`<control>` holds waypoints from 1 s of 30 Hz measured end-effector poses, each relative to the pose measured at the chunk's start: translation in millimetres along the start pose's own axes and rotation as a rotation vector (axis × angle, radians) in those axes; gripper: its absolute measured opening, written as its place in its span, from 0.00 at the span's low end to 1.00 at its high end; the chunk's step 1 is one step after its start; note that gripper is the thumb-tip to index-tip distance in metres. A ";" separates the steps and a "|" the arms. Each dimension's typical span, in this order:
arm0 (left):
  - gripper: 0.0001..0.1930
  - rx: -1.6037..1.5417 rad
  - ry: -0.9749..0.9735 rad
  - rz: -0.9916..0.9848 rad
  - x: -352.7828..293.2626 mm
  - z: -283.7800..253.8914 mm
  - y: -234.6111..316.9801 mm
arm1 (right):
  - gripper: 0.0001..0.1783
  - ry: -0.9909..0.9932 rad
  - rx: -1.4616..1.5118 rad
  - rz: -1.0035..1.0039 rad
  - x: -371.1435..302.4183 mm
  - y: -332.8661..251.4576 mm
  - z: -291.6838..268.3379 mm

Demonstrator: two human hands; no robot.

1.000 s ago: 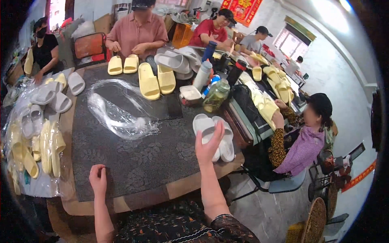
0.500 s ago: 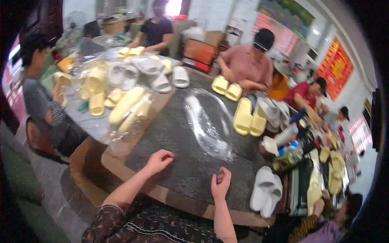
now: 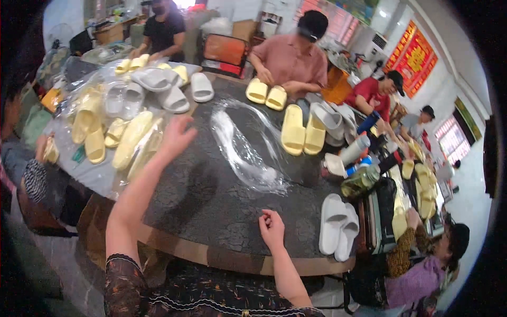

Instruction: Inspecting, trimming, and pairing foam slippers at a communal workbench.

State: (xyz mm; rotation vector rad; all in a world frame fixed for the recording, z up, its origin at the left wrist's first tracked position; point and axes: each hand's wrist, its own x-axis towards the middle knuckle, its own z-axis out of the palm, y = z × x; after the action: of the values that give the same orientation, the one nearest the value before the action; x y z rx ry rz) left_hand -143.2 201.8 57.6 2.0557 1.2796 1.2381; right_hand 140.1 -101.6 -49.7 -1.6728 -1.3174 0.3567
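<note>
My left hand (image 3: 178, 138) reaches out over the dark tabletop, its fingers apart and holding nothing that I can see. It is nearest to a bagged pair of yellow slippers (image 3: 133, 138) on its left. Beyond it stands a grey slipper (image 3: 202, 87), apart from a heap of grey slippers. My right hand (image 3: 272, 228) hovers above the table's near part with its fingers curled in; nothing shows in it. In front of both hands lies a clear plastic wrapping (image 3: 240, 153), loose and crumpled. A grey pair of slippers (image 3: 338, 224) stands right of my right hand.
Yellow slippers (image 3: 292, 129) stand at the table's far right side, beside a bottle (image 3: 355, 150) and a jar (image 3: 360, 180). Several people sit around, among them a co-worker in pink (image 3: 293, 55) across from me. More bagged slippers (image 3: 87, 113) cover the left table.
My left hand has moved forward and left, from the near part of the table toward the bagged slippers, and its fingers have spread. My right hand stays near the front edge. The view has shifted.
</note>
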 end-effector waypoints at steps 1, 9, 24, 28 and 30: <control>0.22 -0.057 -0.009 -0.005 19.6 6.4 1.8 | 0.09 0.027 -0.020 0.024 -1.8 0.8 -4.4; 0.40 -0.128 0.107 -0.412 111.0 57.4 -62.8 | 0.08 0.100 -0.025 0.000 2.4 -9.6 -11.1; 0.25 -1.699 0.341 -0.629 175.0 97.6 -274.5 | 0.06 0.037 -0.005 0.153 6.2 -5.5 -13.0; 0.26 -1.765 0.316 -0.646 175.1 88.7 -275.3 | 0.07 0.021 0.007 0.156 5.7 -9.7 -17.4; 0.25 -1.663 0.456 -0.732 167.4 97.3 -233.4 | 0.07 0.056 -0.006 0.137 5.2 -8.5 -17.6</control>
State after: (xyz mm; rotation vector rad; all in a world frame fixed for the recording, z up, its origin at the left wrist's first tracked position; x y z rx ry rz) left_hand -145.5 470.7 -82.6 0.1249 0.5073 1.4945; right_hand 149.4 -105.8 -32.2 -1.7700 -1.1673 0.3842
